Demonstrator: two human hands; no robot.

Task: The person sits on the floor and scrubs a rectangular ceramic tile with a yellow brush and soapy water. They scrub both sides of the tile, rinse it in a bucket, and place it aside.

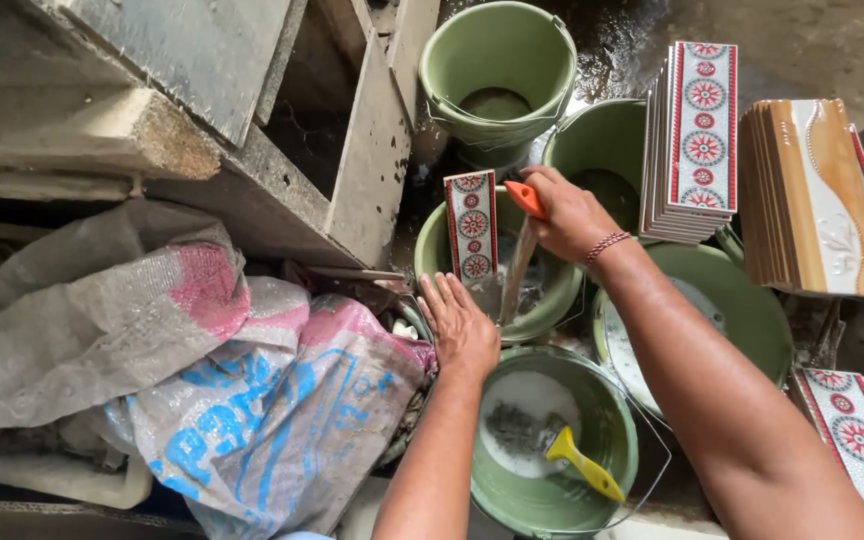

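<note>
My right hand (570, 212) grips the orange handle of a putty knife (524, 240) whose blade dips down into a green bucket (562, 300) holding grey mortar. A narrow patterned red and white border tile (472, 224) stands upright in that same bucket, just left of the blade. My left hand (460, 325) rests flat and open on the near rim of that bucket, fingers spread, holding nothing. Below it sits another green bucket (612, 420) with white paste and a yellow-handled scraper (582, 462) lying inside.
More green buckets (497, 60) stand behind. A stack of patterned tiles (697, 135) and a stack of tan and white tiles (817, 195) lie at right, more tiles (857, 440) at lower right. Woven sacks (252, 400) and concrete slabs (152, 130) crowd the left.
</note>
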